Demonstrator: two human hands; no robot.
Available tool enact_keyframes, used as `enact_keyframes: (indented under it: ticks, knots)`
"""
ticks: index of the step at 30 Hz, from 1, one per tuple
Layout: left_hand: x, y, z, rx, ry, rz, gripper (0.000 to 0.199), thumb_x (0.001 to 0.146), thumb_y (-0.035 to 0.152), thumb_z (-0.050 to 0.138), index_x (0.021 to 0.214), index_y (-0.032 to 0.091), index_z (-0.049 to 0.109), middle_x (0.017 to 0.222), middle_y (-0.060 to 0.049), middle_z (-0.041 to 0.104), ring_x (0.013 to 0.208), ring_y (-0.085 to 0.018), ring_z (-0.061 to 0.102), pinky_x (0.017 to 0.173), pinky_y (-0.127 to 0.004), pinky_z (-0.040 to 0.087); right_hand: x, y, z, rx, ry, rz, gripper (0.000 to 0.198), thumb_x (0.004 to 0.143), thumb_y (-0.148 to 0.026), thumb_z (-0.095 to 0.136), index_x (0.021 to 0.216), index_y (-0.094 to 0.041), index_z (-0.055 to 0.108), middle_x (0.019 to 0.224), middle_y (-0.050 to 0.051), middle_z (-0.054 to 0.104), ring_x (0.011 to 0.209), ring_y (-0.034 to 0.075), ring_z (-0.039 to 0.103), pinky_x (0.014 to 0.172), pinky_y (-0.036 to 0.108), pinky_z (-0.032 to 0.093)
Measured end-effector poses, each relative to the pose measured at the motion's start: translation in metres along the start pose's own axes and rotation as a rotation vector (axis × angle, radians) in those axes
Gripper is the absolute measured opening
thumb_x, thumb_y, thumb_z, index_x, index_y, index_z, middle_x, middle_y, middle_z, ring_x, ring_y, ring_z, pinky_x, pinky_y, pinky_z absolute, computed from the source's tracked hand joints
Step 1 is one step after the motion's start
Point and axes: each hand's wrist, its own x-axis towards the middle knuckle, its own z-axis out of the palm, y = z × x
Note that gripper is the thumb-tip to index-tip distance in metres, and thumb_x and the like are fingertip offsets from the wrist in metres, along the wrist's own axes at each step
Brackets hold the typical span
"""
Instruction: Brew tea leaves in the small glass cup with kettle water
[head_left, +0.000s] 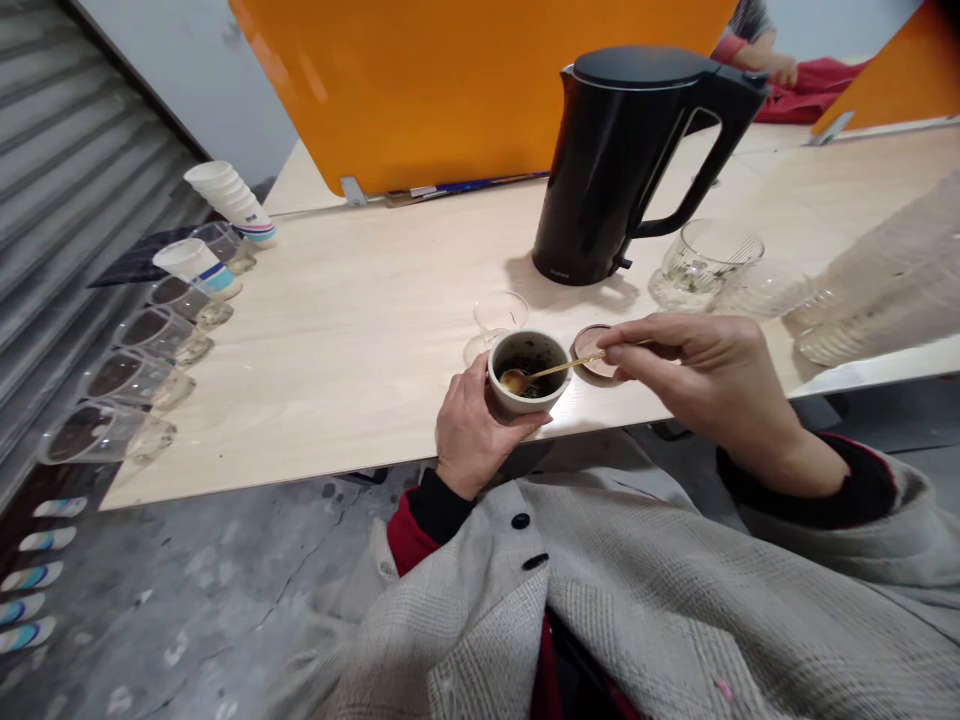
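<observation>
My left hand (478, 425) is wrapped round a small pale cup (526, 403) at the table's front edge. Dark leaves and liquid (536, 352) show inside the cup. Between thumb and fingers, my right hand (694, 375) pinches the thin handle of a gold-coloured spoon (559, 368). The spoon's bowl rests inside the cup, by its left wall. Just right of the cup, partly behind my right fingertips, lies a round brownish lid (592, 350). A small clear cup (500, 312) stands right behind the pale cup.
A black electric kettle (600, 170) stands at the back. Glassware (709, 265) and stacked clear plastic cups (885, 285) are on the right. Paper cups (199, 265) and several clear cups (161, 335) line the left edge. Behind an orange divider (450, 90), another person's hand (784, 70) touches red cloth.
</observation>
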Motion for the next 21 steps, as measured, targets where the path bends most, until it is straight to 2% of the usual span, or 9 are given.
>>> enact_keyframes:
  ticks: [3,6,15,21]
  knots:
    - [0.0,0.0,-0.001,-0.012,-0.001,-0.001,0.102,0.074,0.072,0.094,0.153,0.025,0.05,0.139,-0.014,0.074,0.119,-0.034,0.075,0.102,-0.052,0.062,0.004,0.005,-0.003,0.076,0.065,0.116,0.006,0.09,-0.03,0.082,0.09,-0.026,0.087,0.079,0.001,0.082,0.066,0.019,0.077,0.059,0.032,0.063]
    - [0.0,0.001,-0.001,-0.015,0.002,-0.005,0.101,0.073,0.071,0.095,0.152,0.025,0.05,0.14,-0.015,0.074,0.119,-0.034,0.075,0.102,-0.053,0.062,0.005,0.008,-0.003,0.141,0.088,0.166,0.006,0.088,-0.029,0.084,0.089,-0.024,0.086,0.077,0.001,0.081,0.064,0.019,0.077,0.059,0.031,0.064]
    - [-0.001,-0.001,0.001,-0.007,0.016,0.01,0.102,0.074,0.071,0.095,0.153,0.024,0.05,0.14,-0.016,0.074,0.12,-0.035,0.075,0.103,-0.053,0.062,0.007,0.006,-0.003,0.231,0.167,0.236,0.005,0.085,-0.021,0.084,0.088,-0.023,0.087,0.069,-0.001,0.077,0.063,0.017,0.075,0.058,0.028,0.061]
    - [-0.001,-0.003,0.002,0.001,0.018,0.023,0.104,0.074,0.071,0.095,0.154,0.026,0.049,0.139,-0.014,0.074,0.119,-0.034,0.075,0.102,-0.051,0.062,0.01,0.016,-0.002,0.352,0.254,0.253,0.004,0.086,-0.023,0.088,0.09,-0.025,0.088,0.076,0.0,0.079,0.062,0.015,0.072,0.059,0.029,0.059]
